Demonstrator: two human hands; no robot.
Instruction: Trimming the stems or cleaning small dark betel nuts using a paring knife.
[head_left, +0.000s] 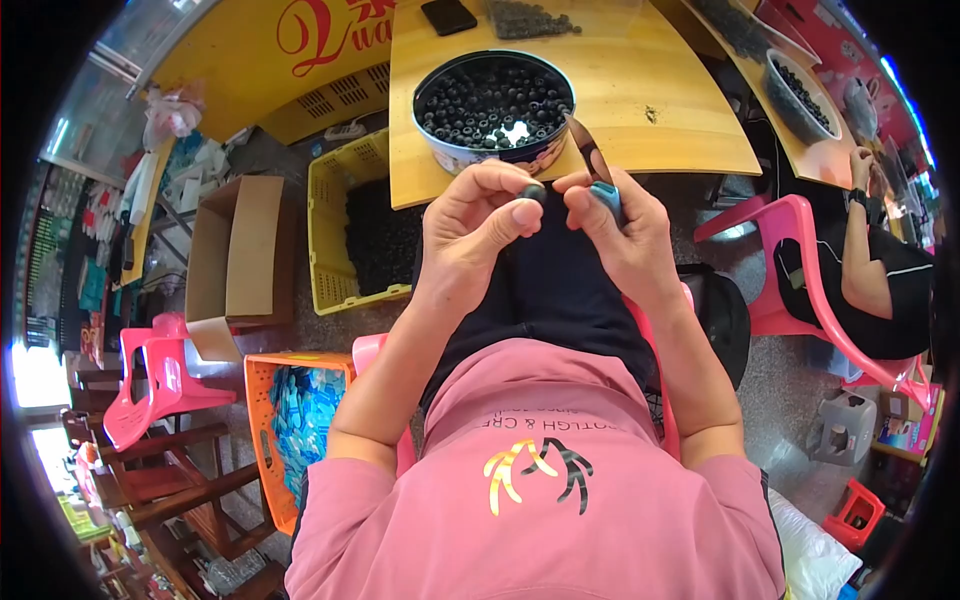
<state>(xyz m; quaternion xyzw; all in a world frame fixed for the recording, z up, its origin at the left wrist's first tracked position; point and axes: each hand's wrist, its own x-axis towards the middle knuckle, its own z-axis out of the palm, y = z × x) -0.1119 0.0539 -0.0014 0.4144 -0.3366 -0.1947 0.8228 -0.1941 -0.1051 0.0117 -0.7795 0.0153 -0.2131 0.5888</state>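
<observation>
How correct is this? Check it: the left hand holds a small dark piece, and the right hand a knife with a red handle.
Not red: the head view shows the right hand holding a knife with a blue handle. The left hand does hold a small dark piece.

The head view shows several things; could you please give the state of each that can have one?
Dark piece: pinched in left hand
Knife: held in right hand, blade bare
Tin: open, partly filled
Yellow crate: open, partly filled
Orange crate: open, holding blue items
Carton: open
Phone: lying flat, dark
</observation>
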